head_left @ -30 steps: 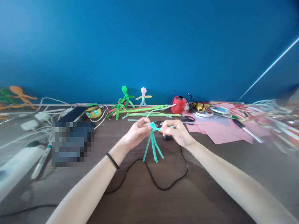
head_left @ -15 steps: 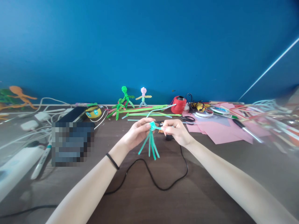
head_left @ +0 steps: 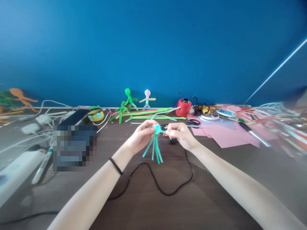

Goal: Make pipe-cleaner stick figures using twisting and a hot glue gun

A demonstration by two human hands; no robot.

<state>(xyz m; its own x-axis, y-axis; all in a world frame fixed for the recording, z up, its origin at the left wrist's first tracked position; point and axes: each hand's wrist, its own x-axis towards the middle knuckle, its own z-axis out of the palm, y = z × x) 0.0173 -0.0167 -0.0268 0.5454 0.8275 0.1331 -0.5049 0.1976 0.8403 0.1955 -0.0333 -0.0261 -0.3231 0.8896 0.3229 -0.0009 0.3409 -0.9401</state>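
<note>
Above the dark table, my left hand pinches the wound top of a turquoise pipe-cleaner figure between thumb and fingers. Several straight turquoise strands hang below that knot, spread like legs. My right hand is closed on a short turquoise pipe-cleaner end that sticks out to the right of the knot. A pale blue pipe cleaner rises behind my left fingers toward the back right; whether it joins the figure I cannot tell.
Green and pink-headed pipe-cleaner figures stand by the blue wall. Loose pipe cleaners, a red thread spool, scissors and pink paper lie behind and right. A black cable curves across the front; chargers and cords are left.
Both hands keep their grip and have barely moved. The knot has turned slightly and sits a touch further right, and the hanging strands have swung a little.
</note>
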